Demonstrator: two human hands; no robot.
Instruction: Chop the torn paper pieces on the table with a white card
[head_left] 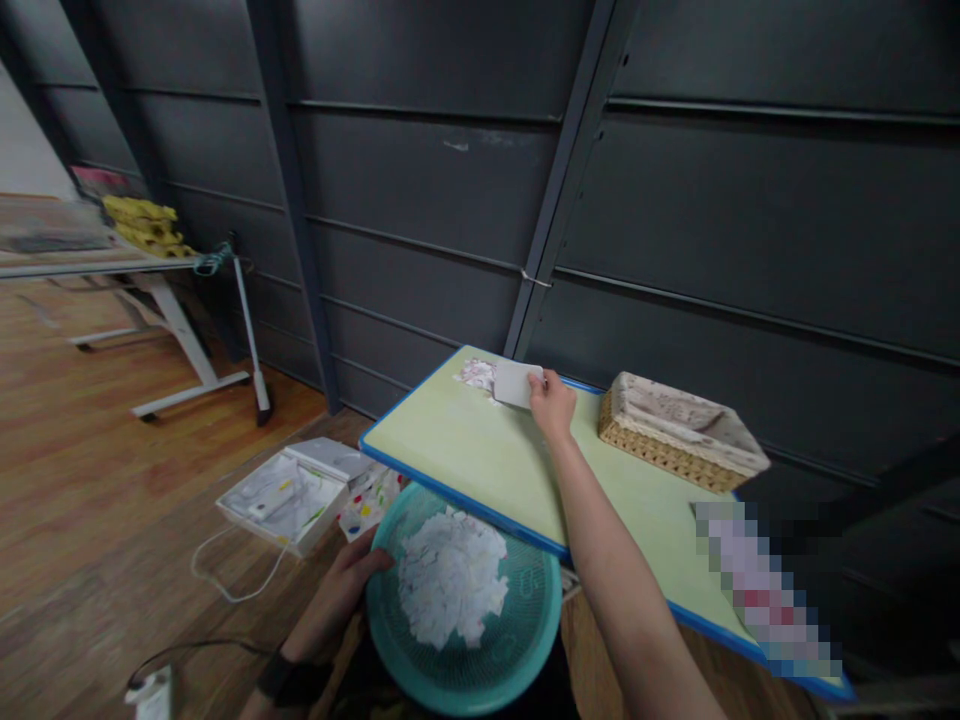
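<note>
My right hand [552, 401] reaches across a pale green table [480, 462] with a blue edge and grips a white card [514, 383], held against a small heap of paper scraps [475, 373] at the far corner. My left hand [352, 578] holds the rim of a teal basket [525, 640] below the table's near edge. A pile of white paper scraps [451, 588] lies inside the basket.
A wicker tray [679, 432] sits on the table's right side. On the wooden floor to the left lie an open white box [285, 493], a cable [240, 590] and a spotted sheet [367, 503]. A white-legged table [112, 262] with yellow items stands far left. Dark wall panels rise behind.
</note>
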